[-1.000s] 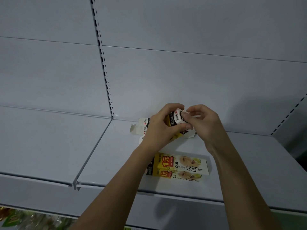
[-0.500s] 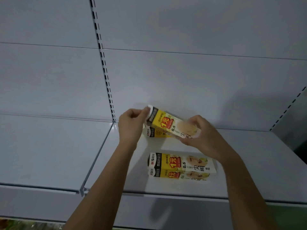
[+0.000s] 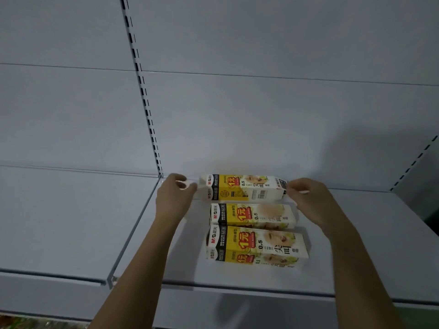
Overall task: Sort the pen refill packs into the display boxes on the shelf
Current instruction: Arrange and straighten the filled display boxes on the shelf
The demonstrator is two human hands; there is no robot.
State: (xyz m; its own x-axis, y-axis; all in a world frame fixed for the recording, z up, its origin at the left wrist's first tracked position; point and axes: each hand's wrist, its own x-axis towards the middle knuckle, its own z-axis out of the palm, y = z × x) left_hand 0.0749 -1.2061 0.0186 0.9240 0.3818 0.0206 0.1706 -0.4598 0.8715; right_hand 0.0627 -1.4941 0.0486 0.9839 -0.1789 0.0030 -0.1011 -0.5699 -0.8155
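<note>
Three yellow-and-white refill boxes lie in a row on the white shelf (image 3: 368, 245). The rear box (image 3: 242, 187) sits close to the back wall, held between both hands. My left hand (image 3: 174, 197) pinches a white flap at its left end. My right hand (image 3: 306, 198) grips its right end. In front of it lies the middle box (image 3: 253, 216), and nearest the shelf's front edge lies the front box (image 3: 256, 245). All lie lengthwise left to right.
A slotted upright (image 3: 142, 91) runs down the white back wall and meets the seam between two shelf boards (image 3: 128, 236). A second slotted upright (image 3: 415, 162) stands at the right corner. Coloured goods (image 3: 26, 322) show below the shelf at bottom left.
The box held tilted in the air has come down level behind the others, near the back wall. My hands have moved apart to its two ends.
</note>
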